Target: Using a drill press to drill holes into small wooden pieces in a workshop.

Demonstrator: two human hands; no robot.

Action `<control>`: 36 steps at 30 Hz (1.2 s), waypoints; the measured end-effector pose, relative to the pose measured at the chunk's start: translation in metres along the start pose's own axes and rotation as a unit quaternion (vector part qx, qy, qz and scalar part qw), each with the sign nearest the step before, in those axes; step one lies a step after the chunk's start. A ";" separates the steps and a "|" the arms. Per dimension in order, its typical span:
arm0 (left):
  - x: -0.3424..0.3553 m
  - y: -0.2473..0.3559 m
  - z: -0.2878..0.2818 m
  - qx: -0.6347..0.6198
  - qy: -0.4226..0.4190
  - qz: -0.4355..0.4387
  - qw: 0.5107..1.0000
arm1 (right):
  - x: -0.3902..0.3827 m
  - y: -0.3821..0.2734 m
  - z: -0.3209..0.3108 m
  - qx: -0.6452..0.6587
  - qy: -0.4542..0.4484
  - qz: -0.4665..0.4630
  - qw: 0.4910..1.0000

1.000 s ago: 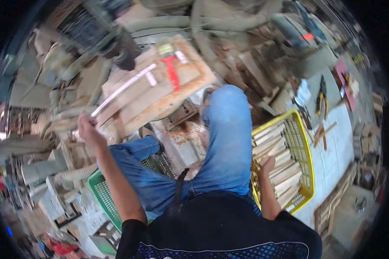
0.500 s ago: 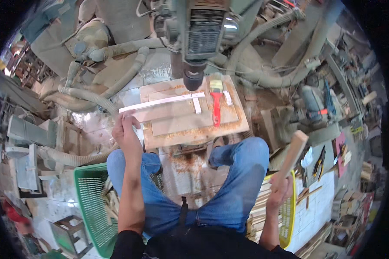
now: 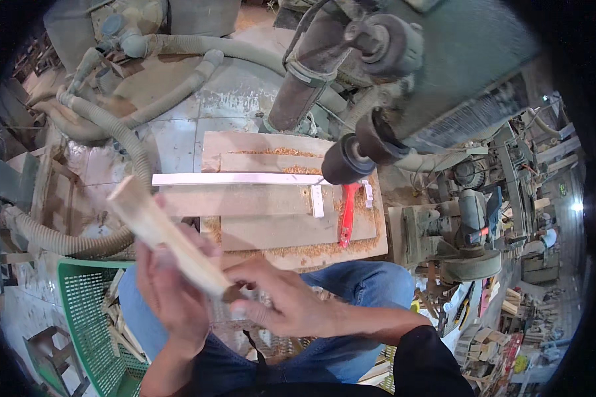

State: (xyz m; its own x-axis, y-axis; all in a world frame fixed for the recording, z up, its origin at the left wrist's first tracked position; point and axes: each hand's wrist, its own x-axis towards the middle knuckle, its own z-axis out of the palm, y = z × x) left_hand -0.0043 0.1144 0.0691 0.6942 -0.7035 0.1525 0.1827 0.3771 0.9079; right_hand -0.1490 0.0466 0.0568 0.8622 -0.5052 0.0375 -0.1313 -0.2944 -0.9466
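Workshop: sawdust and grey dust hoses [image 3: 106,126] all round me, machines crowding the right side, and I sit with my knees under the wooden work table [image 3: 285,198] of a drill press [image 3: 351,155].

Table top: a pale straight fence strip [image 3: 235,178] runs across it, a red clamp [image 3: 347,215] lies near the right end, and chips are scattered along the front edge.

Wood piece: the light, narrow wooden stick [image 3: 162,235] is up in front of my lap, slanting from upper left down to lower right, clear of the table and not yet against the fence.

Left hand: my left hand [image 3: 172,298] is wrapped round the stick's lower half from beneath, fingers closed on it.

Right hand: my right hand [image 3: 288,301] reaches across and pinches the stick's lower end between thumb and fingertips.

Green basket: the green mesh basket [image 3: 79,304] sits at my left knee with cut sticks inside.

Step in hand: as I judge it, I am turning and checking the piece before it goes to the machine.

Next move: I reckon it calls for laying the stick flat on the table, butted to the fence under the spindle, with fingers kept well back from the bit.
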 end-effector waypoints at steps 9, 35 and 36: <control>0.015 -0.003 -0.008 -0.011 0.106 -0.014 0.994 | -0.014 0.025 -0.006 -0.110 -0.050 -0.123 0.985; 0.013 -0.003 -0.023 -0.032 0.150 -0.010 0.988 | -0.025 -0.012 -0.086 -0.233 -0.116 -0.002 0.965; 0.014 0.000 -0.026 -0.027 0.178 -0.022 0.983 | -0.026 -0.010 -0.082 -0.199 -0.164 -0.019 0.966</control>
State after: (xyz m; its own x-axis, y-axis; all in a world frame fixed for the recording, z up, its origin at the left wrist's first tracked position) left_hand 0.0235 0.1204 0.0612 0.8827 -0.4682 -0.0405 0.2478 0.3904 0.8866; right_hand -0.2099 -0.0040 0.0915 0.9702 -0.2234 -0.0943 -0.2174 -0.6292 -0.7462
